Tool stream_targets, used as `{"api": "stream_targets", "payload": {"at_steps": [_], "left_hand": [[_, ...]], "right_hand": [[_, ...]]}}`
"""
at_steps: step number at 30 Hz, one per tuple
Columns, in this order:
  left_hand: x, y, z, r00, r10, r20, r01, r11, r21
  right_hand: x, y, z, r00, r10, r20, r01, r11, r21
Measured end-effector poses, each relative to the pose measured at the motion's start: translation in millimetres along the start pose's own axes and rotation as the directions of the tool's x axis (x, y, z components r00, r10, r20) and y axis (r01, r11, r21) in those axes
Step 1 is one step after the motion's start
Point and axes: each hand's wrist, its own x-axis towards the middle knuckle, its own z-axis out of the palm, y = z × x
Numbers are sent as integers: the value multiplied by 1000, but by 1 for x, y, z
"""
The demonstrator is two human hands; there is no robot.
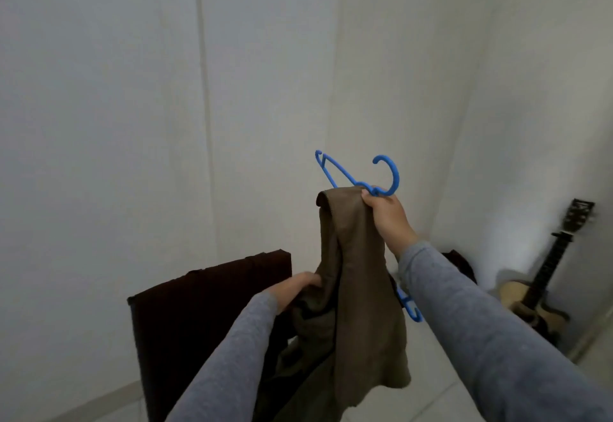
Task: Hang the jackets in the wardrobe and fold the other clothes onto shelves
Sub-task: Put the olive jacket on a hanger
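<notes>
- Right hand [388,219] fingers curl round the blue hanger [396,176] and the olive jacket [361,289] collar.
- Left hand [295,287] fingers pinch the jacket.
- Dark garment [205,315] left of the jacket; guitar [520,299] right, against the white wall [265,56]; tiled floor [414,401].

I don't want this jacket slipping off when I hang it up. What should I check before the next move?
1. Right hand grips the blue hanger just below its hook: ok.
2. Hook is clear above the fingers, free to catch a rail: ok.
3. Olive jacket seated on both hanger arms: not ok. The upper arm sticks out bare and the fabric is bunched at the neck.
4. Left hand holds the jacket's lower fabric to steady it: ok.
5. Hanger level: not ok, it is steeply tilted.
6. Wardrobe rail within reach: cannot tell, since only pale panels show.
</notes>
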Motion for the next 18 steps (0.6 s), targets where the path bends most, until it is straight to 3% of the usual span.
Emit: {"api": "stream_targets", "payload": {"at_steps": [6,11,14,18], "left_hand": [[9,-1,49,968,27,249,3,993,-120],[26,-4,64,959,209,193,-84,856,-511],[22,-8,63,965,246,87,-202,917,-345],[17,-17,47,982,155,108,-146,985,-88]], "right_hand": [[-2,-5,-48,991,37,-129,-30,998,55],[1,-7,-66,978,49,-201,-28,994,103],[-1,0,-66,975,60,-215,-42,995,88],[-2,19,-65,973,92,-213,-86,996,36]]}}
